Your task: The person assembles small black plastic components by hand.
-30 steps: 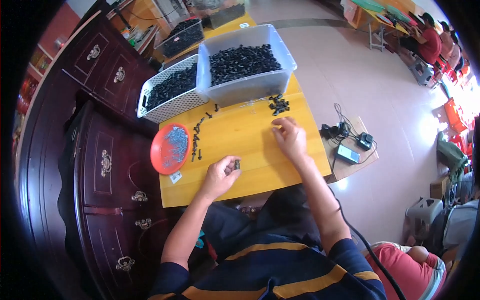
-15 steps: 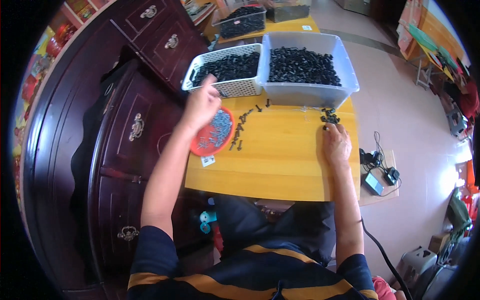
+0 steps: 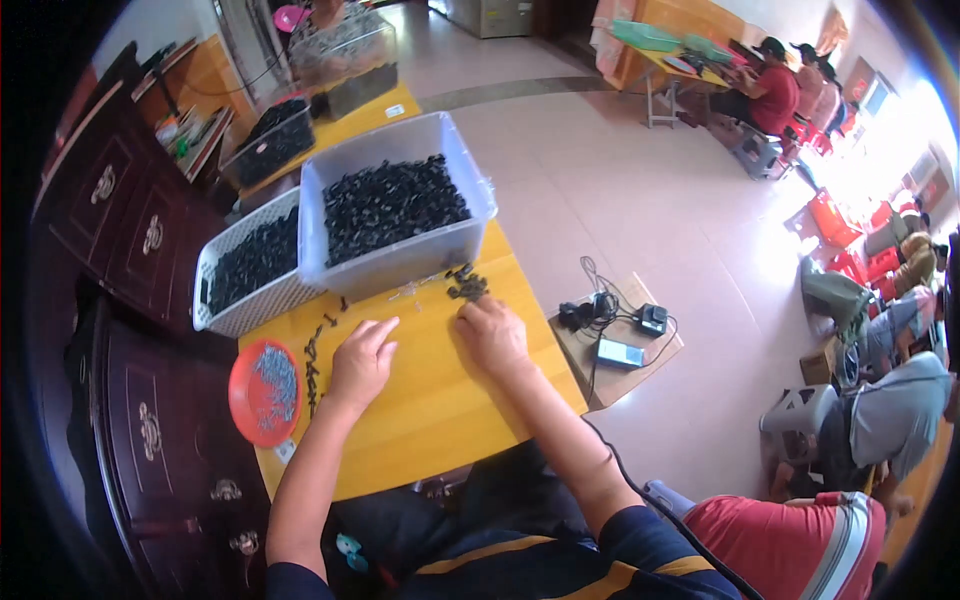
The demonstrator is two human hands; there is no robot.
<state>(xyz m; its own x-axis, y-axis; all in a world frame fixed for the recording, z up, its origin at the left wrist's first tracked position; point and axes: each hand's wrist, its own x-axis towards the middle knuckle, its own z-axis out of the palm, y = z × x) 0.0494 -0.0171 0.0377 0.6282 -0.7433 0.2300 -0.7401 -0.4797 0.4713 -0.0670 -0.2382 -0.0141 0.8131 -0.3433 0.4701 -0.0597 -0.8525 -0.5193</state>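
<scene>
My left hand is above the yellow table, right of a row of small black parts with screws. Its thumb and fingers are apart, and nothing shows between them. My right hand rests at the table's right side with curled fingers against a small pile of black plastic pieces. Whatever its fingertips hold is too small to make out. An orange-red dish of silvery screws lies at the left edge. A few thin pale pieces lie near the pile.
A clear bin and a white perforated basket, both full of black parts, stand at the table's back. Dark drawers flank the left. Right of the table, a low board bears cables and devices. Several people sit farther off.
The view has swung to the right. My left hand has come from above the basket and dish to the table's middle, its fingers spread. My right hand stays by the black pile.
</scene>
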